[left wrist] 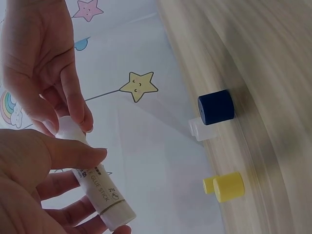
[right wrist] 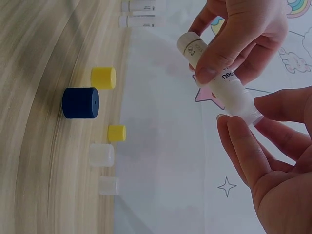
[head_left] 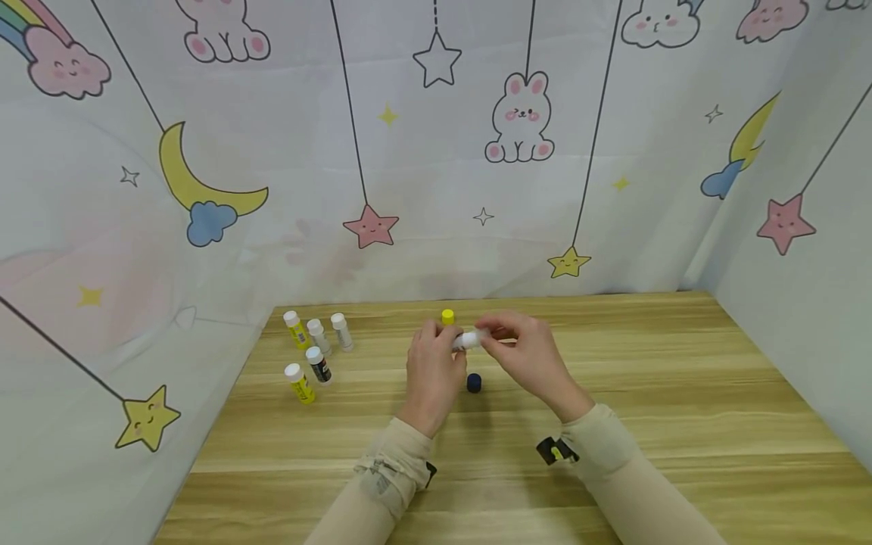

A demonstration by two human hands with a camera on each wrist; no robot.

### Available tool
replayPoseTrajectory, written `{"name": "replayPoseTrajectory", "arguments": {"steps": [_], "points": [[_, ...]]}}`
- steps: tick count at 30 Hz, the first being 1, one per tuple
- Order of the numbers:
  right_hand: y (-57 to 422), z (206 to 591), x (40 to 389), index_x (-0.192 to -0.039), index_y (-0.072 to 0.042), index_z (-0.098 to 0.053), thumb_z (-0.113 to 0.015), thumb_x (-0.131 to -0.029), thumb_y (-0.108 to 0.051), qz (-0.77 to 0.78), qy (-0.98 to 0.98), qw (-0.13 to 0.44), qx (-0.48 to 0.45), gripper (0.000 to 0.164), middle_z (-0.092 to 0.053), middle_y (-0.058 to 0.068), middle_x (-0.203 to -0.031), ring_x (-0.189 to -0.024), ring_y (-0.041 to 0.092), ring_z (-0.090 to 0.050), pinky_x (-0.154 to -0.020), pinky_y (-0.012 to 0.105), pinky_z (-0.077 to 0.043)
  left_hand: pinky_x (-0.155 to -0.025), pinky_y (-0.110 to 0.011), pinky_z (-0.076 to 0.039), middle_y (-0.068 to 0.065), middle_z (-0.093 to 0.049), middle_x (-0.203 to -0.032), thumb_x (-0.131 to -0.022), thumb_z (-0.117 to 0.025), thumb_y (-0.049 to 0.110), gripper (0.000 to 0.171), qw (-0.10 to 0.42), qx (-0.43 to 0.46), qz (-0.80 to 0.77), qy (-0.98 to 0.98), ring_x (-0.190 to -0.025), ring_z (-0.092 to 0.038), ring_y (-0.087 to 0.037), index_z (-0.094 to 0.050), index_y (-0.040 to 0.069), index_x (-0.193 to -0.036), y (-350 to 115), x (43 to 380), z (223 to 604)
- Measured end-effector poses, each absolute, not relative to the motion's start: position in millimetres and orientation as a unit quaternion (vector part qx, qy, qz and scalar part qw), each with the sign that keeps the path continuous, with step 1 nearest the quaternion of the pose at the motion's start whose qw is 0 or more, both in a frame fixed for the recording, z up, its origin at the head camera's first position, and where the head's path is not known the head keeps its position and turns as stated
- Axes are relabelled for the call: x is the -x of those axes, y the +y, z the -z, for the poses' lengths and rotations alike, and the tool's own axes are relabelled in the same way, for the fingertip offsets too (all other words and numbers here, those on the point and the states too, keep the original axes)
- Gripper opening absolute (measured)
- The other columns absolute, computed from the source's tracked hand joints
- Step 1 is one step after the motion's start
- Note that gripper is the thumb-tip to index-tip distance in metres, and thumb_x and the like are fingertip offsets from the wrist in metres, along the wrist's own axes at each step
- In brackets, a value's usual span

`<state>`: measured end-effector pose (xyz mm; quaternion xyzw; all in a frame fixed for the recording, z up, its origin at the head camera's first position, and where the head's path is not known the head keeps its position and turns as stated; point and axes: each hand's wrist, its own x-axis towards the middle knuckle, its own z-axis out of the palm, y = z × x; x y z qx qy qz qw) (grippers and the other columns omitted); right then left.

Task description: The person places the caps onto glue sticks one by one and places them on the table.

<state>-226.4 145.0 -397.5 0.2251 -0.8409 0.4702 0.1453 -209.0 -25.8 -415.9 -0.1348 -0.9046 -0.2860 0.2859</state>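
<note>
My left hand [head_left: 434,375] grips a white glue stick [head_left: 468,341] round its barrel, the thumb lying along it. Printed lettering shows on the barrel in the left wrist view. At its other end is a translucent cap [right wrist: 250,113], which my right hand [head_left: 530,357] pinches between thumb and fingertips. Whether the cap is fully seated cannot be told. Below the hands a navy cap [head_left: 474,383] stands on the table, and a yellow cap [head_left: 447,316] stands behind them. The right wrist view also shows a smaller yellow cap [right wrist: 117,133] and two whitish caps [right wrist: 101,155].
Several glue sticks stand upright on the wooden table [head_left: 681,393] at the left, among them a yellow one [head_left: 300,384], a black one [head_left: 319,365] and a white one [head_left: 343,333]. A patterned curtain [head_left: 436,174] hangs along the table's back edge.
</note>
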Motion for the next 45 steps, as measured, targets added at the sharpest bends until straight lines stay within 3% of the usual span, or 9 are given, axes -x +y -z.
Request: {"name": "replayPoseTrajectory", "arguments": {"steps": [18, 45], "points": [[144.6, 401.4, 226.0, -0.110, -0.020, -0.075, -0.075, -0.093, -0.013, -0.469, -0.845, 0.142, -0.212, 0.018, -0.071, -0.008, -0.107, -0.090, 0.008, -0.068, -0.080, 0.033, -0.058, -0.068, -0.039, -0.052, -0.007, -0.058, -0.094, -0.083, -0.081, 0.003, 0.018, 0.294, 0.142, 0.289, -0.900, -0.079, -0.057, -0.023, -0.074, 0.007, -0.098, -25.1, 206.1, 415.6], [147.3, 400.2, 224.0, -0.109, -0.018, -0.077, -0.076, -0.091, -0.010, -0.475, -0.843, 0.131, -0.217, 0.019, -0.072, -0.004, -0.106, -0.090, 0.012, -0.069, -0.076, 0.033, -0.059, -0.061, -0.034, -0.054, -0.005, -0.060, -0.092, -0.082, -0.085, 0.011, 0.018, 0.298, 0.148, 0.249, -0.910, -0.074, -0.059, -0.019, -0.077, 0.008, -0.099, -20.8, 200.7, 412.3]]}}
